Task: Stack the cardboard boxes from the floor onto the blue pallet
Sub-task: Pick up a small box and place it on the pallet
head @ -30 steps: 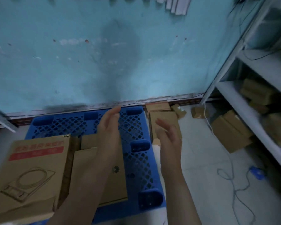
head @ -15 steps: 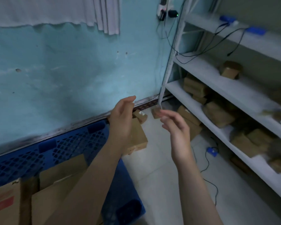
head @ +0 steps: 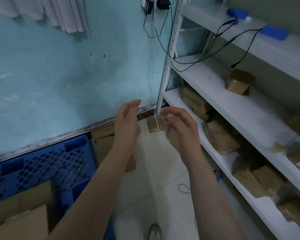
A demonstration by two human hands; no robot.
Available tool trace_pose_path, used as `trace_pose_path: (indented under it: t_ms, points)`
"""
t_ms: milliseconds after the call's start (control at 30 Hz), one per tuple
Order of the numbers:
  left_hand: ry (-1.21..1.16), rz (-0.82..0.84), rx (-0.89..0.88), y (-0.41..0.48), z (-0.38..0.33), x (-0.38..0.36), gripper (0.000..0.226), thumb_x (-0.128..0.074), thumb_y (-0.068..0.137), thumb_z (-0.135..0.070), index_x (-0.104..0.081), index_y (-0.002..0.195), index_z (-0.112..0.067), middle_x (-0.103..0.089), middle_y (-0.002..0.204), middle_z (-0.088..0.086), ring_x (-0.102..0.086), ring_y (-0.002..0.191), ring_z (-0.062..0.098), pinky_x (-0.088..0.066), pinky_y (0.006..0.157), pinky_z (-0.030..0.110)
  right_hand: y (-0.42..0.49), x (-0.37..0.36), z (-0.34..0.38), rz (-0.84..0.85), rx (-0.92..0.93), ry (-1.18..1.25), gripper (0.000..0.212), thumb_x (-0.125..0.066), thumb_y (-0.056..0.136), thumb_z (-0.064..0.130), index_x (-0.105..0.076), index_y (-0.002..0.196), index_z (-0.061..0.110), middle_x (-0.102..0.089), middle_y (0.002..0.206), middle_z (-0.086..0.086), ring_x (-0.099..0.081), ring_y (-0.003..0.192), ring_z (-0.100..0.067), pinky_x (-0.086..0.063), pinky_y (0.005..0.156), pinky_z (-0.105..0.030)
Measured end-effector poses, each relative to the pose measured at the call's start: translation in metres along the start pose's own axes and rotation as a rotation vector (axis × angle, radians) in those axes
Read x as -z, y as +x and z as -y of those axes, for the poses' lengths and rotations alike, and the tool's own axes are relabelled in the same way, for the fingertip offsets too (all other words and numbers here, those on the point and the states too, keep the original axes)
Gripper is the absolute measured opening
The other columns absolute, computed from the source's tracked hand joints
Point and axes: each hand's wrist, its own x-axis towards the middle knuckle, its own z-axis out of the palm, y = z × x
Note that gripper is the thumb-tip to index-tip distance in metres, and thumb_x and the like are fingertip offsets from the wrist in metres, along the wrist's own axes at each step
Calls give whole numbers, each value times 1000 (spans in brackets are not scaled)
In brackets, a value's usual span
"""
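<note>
The blue pallet [head: 47, 163] lies on the floor at lower left, against the turquoise wall. Flat cardboard boxes [head: 22, 215] rest on its near end. More cardboard boxes [head: 105, 142] sit on the floor between the pallet and the shelf, partly hidden by my left arm. A small box [head: 155, 126] lies near the shelf post. My left hand [head: 127, 121] and my right hand [head: 180, 126] are both raised over the floor boxes, palms facing each other, fingers apart and holding nothing.
A white metal shelf unit [head: 235, 108] fills the right side, with several brown boxes on its lower levels. Black cables [head: 173, 54] hang from wall plugs, and a thin white cord [head: 160, 130] dangles by the shelf post. A wire loop [head: 184, 187] lies on the tiled floor.
The view has swung right, away from the pallet toward the shelf. Both empty hands have moved with it and now hover nearer the small box by the shelf post.
</note>
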Motion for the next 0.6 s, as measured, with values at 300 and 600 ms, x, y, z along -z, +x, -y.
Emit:
trace_pose_path:
  t_ms: [300,600]
  points:
    - [21,-155,4,89,18,-50,29,-45,97,-15,-71,106,-26,-68,109,-9,-62,96,8,-50,97,38,118,31,-40,31,-38,77,21,-60,89,18,-72,105,22,-73,112,6,-65,109,-14,-48,101,-37]
    - [-46,-254,50,220,55,-64,33,-40,99,-13,-68,101,-31,-67,111,-10,-62,112,9,-48,103,34,252,4,-107,50,-110,77,19,-63,86,15,-73,102,15,-72,111,-9,-64,114,-35,-47,107,-52]
